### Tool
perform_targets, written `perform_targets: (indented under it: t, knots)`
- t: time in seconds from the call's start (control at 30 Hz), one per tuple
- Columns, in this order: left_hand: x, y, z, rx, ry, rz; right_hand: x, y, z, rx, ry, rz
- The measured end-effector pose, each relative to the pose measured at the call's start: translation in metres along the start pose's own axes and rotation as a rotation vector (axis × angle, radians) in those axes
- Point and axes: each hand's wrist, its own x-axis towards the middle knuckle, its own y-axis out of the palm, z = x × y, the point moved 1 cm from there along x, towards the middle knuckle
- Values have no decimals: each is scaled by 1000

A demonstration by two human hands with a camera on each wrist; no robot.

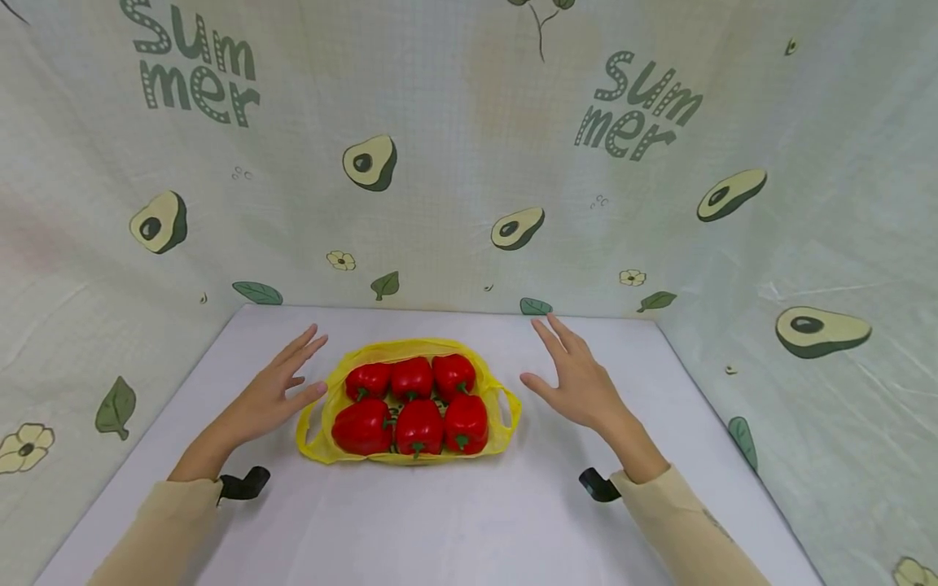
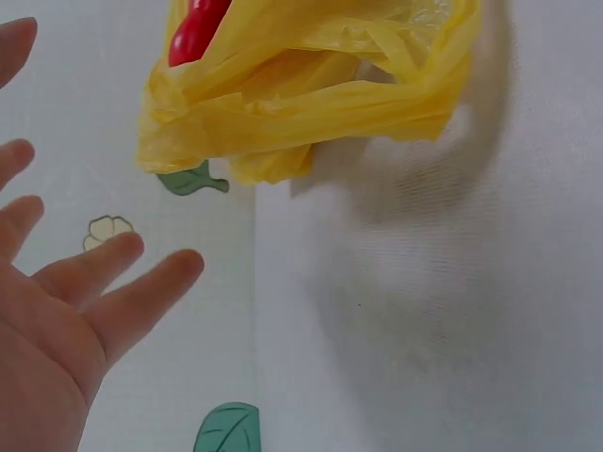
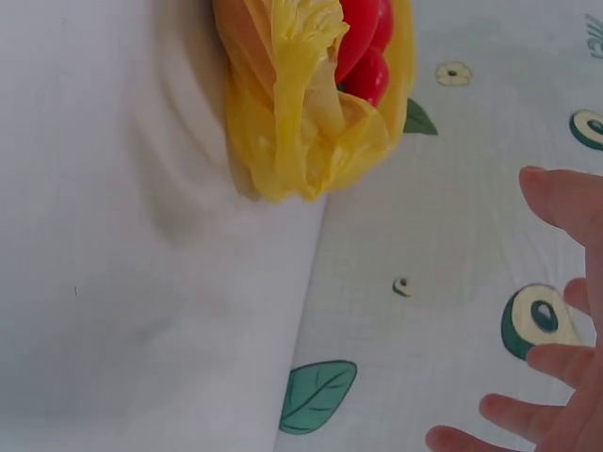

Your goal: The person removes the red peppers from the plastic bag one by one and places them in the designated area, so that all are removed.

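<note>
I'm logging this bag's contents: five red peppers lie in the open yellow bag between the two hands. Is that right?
Not quite: the head view shows six red peppers, not five. The rest holds: they lie in the open yellow bag, between the left hand and the right hand.

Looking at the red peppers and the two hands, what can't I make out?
Head view: the red peppers hide most of the dark marking between them inside the yellow bag.
Left wrist view: the left edge cuts off part of the left hand.
Right wrist view: the right edge crops the right hand and lettering.
Both wrist views: the top edge crops the bag.
</note>
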Motion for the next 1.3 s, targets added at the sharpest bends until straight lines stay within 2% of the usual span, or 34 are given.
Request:
perform_targets:
  t: [0.23,0.53,0.7,0.9,1.3]
  knots:
    - [-4,4,3,-91,54,22,1,3,6,7,-18,19]
    - [-7,5,8,-142,48,91,3,5,18,6,-64,20]
    - [-8,7,12,-162,70,122,4,6,24,35,-99,33]
    - [-10,11,13,-151,86,115,6,11,29,79,-122,31]
    - [-14,19,15,-154,49,111,5,21,41,186,-122,99]
